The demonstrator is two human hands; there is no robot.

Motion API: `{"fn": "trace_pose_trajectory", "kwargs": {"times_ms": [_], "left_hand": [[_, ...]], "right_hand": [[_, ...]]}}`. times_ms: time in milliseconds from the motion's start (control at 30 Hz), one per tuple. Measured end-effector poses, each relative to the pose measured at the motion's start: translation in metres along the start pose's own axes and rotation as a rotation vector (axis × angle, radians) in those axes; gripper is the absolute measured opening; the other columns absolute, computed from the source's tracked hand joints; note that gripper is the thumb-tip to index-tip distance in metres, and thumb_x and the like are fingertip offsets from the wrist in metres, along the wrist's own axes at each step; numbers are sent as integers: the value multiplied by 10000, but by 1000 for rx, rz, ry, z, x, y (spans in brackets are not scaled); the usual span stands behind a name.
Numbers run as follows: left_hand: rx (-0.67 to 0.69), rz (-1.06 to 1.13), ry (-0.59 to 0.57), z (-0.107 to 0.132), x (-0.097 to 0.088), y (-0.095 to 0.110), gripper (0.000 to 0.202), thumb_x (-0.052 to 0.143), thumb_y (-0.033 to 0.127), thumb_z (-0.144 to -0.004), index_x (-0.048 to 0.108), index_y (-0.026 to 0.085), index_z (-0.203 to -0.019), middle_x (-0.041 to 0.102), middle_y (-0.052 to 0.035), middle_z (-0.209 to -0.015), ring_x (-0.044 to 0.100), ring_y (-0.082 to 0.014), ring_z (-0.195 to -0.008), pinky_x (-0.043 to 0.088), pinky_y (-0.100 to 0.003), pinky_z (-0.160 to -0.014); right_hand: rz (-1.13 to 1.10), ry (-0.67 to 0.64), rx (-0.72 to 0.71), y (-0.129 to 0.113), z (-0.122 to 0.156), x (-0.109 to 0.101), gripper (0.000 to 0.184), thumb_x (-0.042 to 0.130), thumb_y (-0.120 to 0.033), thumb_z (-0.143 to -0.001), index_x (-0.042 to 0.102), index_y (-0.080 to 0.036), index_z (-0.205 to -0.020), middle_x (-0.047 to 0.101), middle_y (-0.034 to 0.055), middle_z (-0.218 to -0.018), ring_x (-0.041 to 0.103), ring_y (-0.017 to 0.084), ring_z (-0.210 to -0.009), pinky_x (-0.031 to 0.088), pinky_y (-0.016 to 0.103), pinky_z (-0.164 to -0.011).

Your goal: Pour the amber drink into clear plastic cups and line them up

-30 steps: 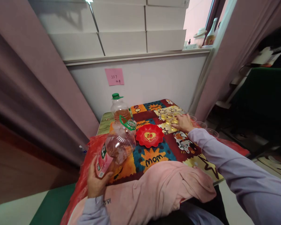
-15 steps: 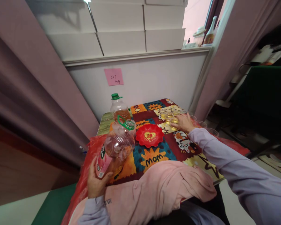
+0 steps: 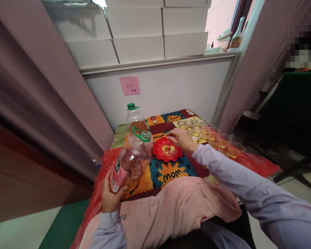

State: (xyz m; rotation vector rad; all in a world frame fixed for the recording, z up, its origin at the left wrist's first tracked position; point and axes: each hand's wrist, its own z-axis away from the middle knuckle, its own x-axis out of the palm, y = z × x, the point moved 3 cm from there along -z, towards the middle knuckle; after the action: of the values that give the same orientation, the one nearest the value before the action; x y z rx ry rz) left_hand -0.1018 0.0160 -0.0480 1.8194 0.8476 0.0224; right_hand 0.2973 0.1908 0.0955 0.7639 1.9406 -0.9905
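Note:
In my left hand point(image 3: 111, 193) is the lower part of a large clear plastic bottle point(image 3: 136, 157) with a pink label. Its mouth is uncapped, with a green handle ring round the neck, and reddish liquid shows low inside. My right hand point(image 3: 182, 139) hovers at the far right edge of a red scalloped plate point(image 3: 168, 157), fingers stretched out to the left and apart from the thumb, nothing visible in them. Several clear cups point(image 3: 204, 133) of yellowish liquid stand in rows right of that hand. Behind the held bottle stands a second bottle point(image 3: 135, 117) with a green cap.
A colourful patterned mat point(image 3: 171, 173) covers the table, with red plastic film point(image 3: 92, 200) hanging at its sides. Pink cloth point(image 3: 171, 204) lies across the front. A wall with a pink note point(image 3: 130, 85) rises behind; a dark green chair back point(image 3: 298, 103) is at the right.
My right hand has left the cups and moved left to the red plate, uncovering the rows of cups. My left hand still holds the bottle.

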Motion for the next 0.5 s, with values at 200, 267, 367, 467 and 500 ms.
{"fn": "trace_pose_trajectory", "kwargs": {"times_ms": [200, 267, 367, 467, 500], "left_hand": [[27, 1, 8, 2, 1, 6, 1128, 953, 660, -617, 543, 182, -1553, 602, -226, -1580, 553, -470, -1487, 404, -615, -1256], [23, 14, 3, 3, 2, 8, 1139, 946, 680, -616, 537, 187, -1558, 595, -223, -1588, 545, -470, -1495, 402, -618, -1256], [19, 17, 10, 5, 2, 9, 1147, 939, 709, -602, 544, 190, -1546, 587, -225, -1597, 534, -480, -1503, 395, -628, -1259], [32, -2, 15, 7, 1, 10, 1119, 940, 697, -620, 550, 194, -1540, 590, -225, -1598, 530, -474, -1511, 388, -628, -1265], [32, 1, 16, 7, 1, 11, 1122, 946, 693, -617, 549, 191, -1539, 593, -229, -1594, 536, -474, -1505, 395, -628, -1261]], "right_hand": [[32, -135, -67, -52, -26, 33, 260, 630, -343, -1092, 791, -233, -1264, 775, 88, -1258, 739, 224, -1135, 541, 286, -918], [49, -171, -88, -62, -35, 44, 299, 631, -324, -1084, 752, -238, -1343, 743, 100, -1359, 730, 237, -1189, 551, 288, -932], [86, -215, -105, -72, -49, 57, 333, 615, -294, -1077, 727, -214, -1380, 722, 145, -1409, 731, 280, -1226, 564, 316, -948], [125, -263, -103, -76, -60, 67, 315, 564, -266, -1089, 751, -182, -1328, 765, 188, -1327, 763, 319, -1183, 574, 348, -935], [134, -279, -105, -76, -62, 70, 311, 549, -259, -1092, 761, -183, -1306, 780, 190, -1301, 771, 326, -1169, 577, 355, -926]]}}
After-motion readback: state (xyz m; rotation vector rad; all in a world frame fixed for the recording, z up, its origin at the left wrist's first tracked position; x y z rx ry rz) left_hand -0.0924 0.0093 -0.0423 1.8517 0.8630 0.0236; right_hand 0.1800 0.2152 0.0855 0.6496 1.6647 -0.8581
